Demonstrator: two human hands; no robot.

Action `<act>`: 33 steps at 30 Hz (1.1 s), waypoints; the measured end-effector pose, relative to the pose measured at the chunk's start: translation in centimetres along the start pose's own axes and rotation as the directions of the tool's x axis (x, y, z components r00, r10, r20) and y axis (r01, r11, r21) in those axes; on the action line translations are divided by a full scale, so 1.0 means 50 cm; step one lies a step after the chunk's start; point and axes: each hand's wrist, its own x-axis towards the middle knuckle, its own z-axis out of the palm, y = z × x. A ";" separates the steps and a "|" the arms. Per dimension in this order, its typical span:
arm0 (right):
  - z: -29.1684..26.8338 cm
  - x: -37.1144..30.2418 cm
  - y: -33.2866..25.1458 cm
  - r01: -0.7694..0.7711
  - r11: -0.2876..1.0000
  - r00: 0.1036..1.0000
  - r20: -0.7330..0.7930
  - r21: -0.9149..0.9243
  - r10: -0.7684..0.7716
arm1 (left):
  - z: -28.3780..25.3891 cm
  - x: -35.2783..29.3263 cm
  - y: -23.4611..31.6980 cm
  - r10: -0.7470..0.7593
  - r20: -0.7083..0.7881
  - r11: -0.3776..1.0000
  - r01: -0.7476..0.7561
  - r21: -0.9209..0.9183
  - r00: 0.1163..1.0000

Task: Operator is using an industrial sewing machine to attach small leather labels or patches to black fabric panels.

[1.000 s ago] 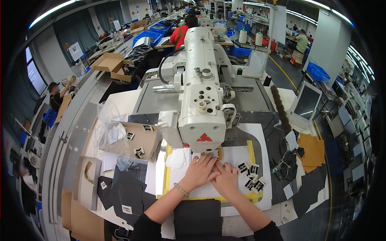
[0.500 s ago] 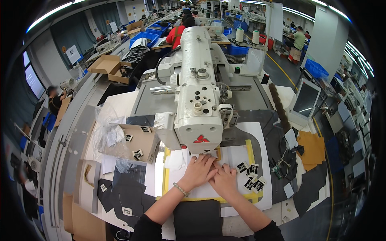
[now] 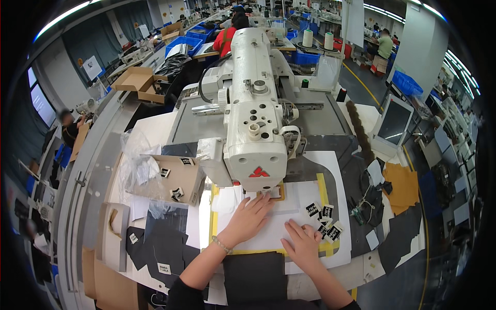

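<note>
My left hand [image 3: 248, 218] lies flat on a white sheet [image 3: 279, 227] edged with yellow tape, its fingers stretched toward a small tan frame [image 3: 278, 192] beneath the head of a white sewing machine [image 3: 257, 124]. Whatever its palm covers is hidden. To the right, my right hand [image 3: 304, 245] rests lower on the sheet, fingers apart and slightly bent, nothing visible in it. Just beyond its fingers is a loose pile of small black-and-white labels [image 3: 324, 222]. A stack of black fabric pieces [image 3: 256, 279] lies at the near edge, between my forearms.
On the left stands an open cardboard box [image 3: 178, 178] with a few labels, beside crumpled clear plastic [image 3: 135, 165]. Dark fabric pieces [image 3: 168, 245] lie nearer. At right are tangled cords [image 3: 368, 204], yellow-orange fabric [image 3: 402, 187] and a screen [image 3: 393, 123].
My right hand has moved away from the left hand, right and slightly nearer me, beside the labels. The left hand has shifted slightly left, still flat on the sheet.
</note>
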 end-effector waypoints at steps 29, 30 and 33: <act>-0.064 -0.161 -0.060 -0.011 0.985 0.969 0.244 0.172 -0.032 | -0.037 -0.164 0.173 -0.133 0.093 0.937 0.156 -0.312 0.987; -0.066 -0.159 -0.061 -0.022 0.982 0.966 0.256 0.186 -0.027 | -0.038 -0.163 0.173 -0.130 0.087 0.939 0.151 -0.308 0.988; -0.066 -0.159 -0.061 -0.037 0.980 0.967 0.255 0.194 -0.014 | -0.040 -0.157 0.173 -0.143 0.042 0.920 0.148 -0.364 0.989</act>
